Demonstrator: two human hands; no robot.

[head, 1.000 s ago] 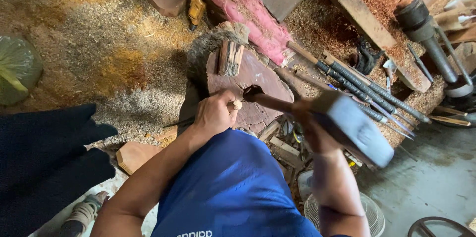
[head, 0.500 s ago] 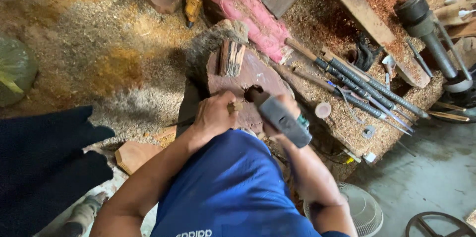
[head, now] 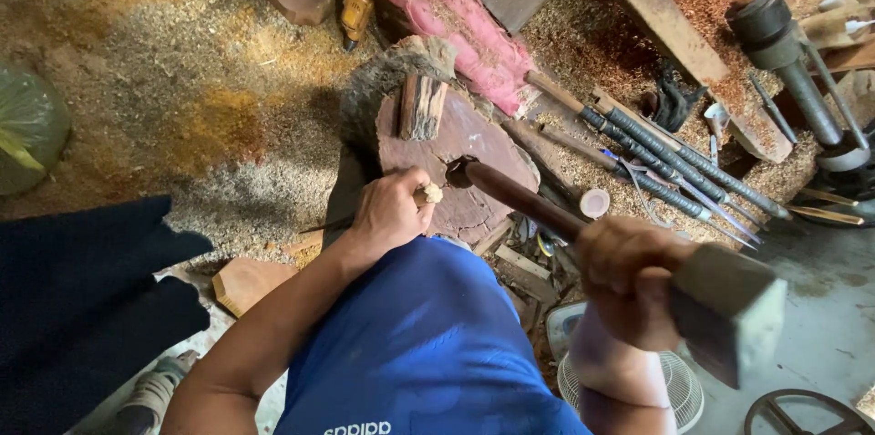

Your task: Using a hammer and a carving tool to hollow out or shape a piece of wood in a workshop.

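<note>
Mallet (head: 629, 262) head blurred in right hand (head: 629, 280).

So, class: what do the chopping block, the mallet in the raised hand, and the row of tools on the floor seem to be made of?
Block: reddish-brown wood, matt, rough bark along its edge.
Mallet: the handle looks like dark, smooth-worn wood; the grey squared head is blurred, wood or metal, cannot tell.
Tools: dark handles with ribbed wrapping, possibly tape or cord, ending in thin bright metal shafts.

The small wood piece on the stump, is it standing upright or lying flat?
Lying flat: the small wood piece rests lengthwise on the stump.
</note>
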